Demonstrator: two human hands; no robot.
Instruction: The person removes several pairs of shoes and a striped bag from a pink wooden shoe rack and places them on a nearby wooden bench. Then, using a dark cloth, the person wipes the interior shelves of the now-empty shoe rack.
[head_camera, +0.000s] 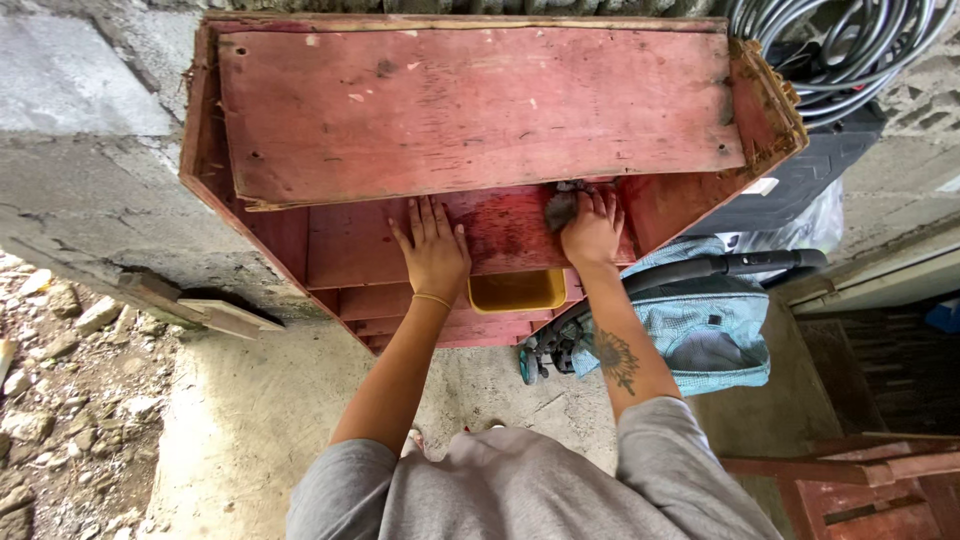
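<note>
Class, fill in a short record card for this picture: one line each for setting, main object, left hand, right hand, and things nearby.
Setting: concrete floor beside a block wall
Main object: red wooden shelf unit, worn paint
Left hand: flat on a shelf board, fingers spread
Right hand: pressing a dark grey pad on the same board
Nearby: yellow tub on a lower shelf, coiled hose, blue cloth, rubble
</note>
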